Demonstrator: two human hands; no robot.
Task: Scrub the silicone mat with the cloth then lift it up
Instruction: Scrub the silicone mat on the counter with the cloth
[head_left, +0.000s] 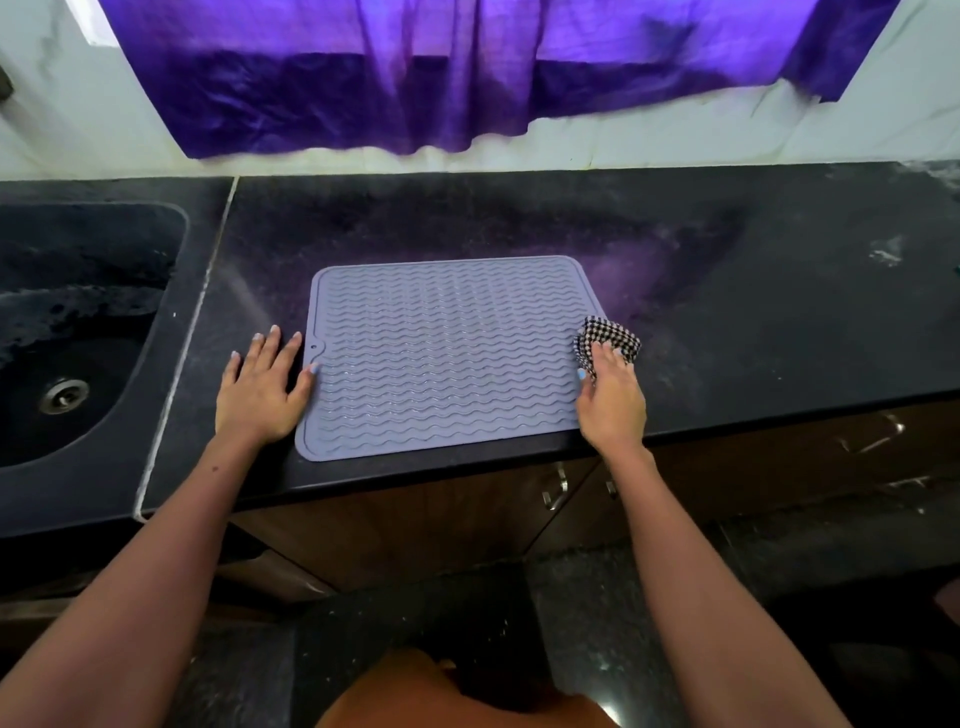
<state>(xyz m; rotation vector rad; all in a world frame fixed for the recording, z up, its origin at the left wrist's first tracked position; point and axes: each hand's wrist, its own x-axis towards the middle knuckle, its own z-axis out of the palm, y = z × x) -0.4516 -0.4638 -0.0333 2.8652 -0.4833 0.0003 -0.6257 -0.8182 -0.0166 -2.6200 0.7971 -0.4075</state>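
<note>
- Silicone mat (447, 358): grey, wavy ribs, flat on black counter (727, 312), near front edge.
- Left hand (262, 387): just L of mat, flat on counter, fingers spread wide, thumb tip touching mat's L edge.
- Right hand (610, 397): at mat's R edge, fingers curled round checked cloth (608, 338).
- Sink (78, 332): well L of mat.
- Purple curtain (441, 78): behind mat, on far wall.

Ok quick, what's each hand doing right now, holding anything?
Left hand: open, flat on the counter, thumb touching the silicone mat.
Right hand: gripping the checkered cloth at the mat's right edge.
</note>
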